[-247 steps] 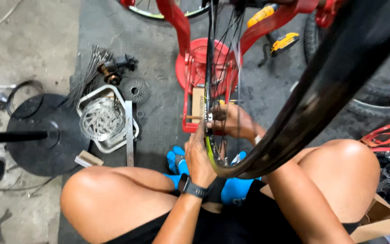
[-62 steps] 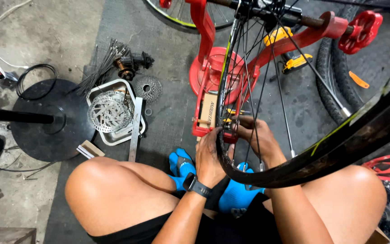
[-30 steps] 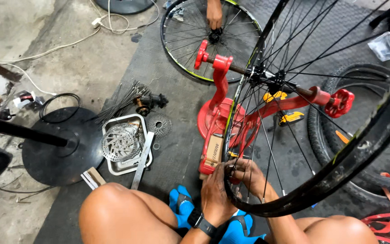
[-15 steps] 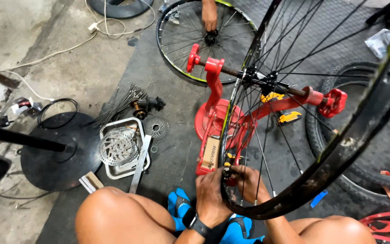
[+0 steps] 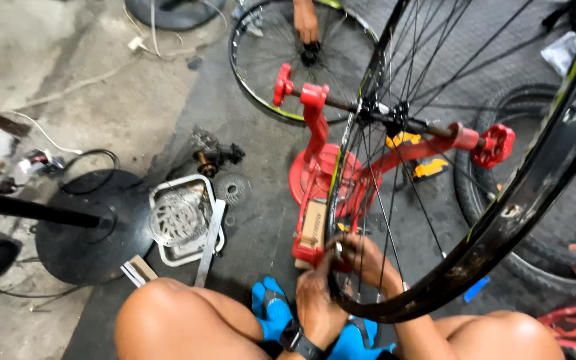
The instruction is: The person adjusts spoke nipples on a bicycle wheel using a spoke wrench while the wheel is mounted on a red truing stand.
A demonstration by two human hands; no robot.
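Down low, our left hand (image 5: 318, 303) and right hand (image 5: 368, 257) both pinch the wheel's (image 5: 501, 213) rim by the spokes, fingers closed on it. It sits upright in the red stand (image 5: 315, 127); a tray (image 5: 185, 220) lies left.

A bicycle wheel (image 5: 395, 133) stands upright in a truing stand (image 5: 315, 200) on the floor (image 5: 101, 87). Both hands, left (image 5: 318, 303) and right (image 5: 365, 257), meet at its lower rim, just in front of the stand's base. Left of the stand lies a tray (image 5: 185, 223) holding a cassette (image 5: 175, 217); further left, a round stand base (image 5: 88, 227). Behind the stand, a 2nd wheel (image 5: 301, 60) lies flat, another person's hand (image 5: 306, 20) at its hub.
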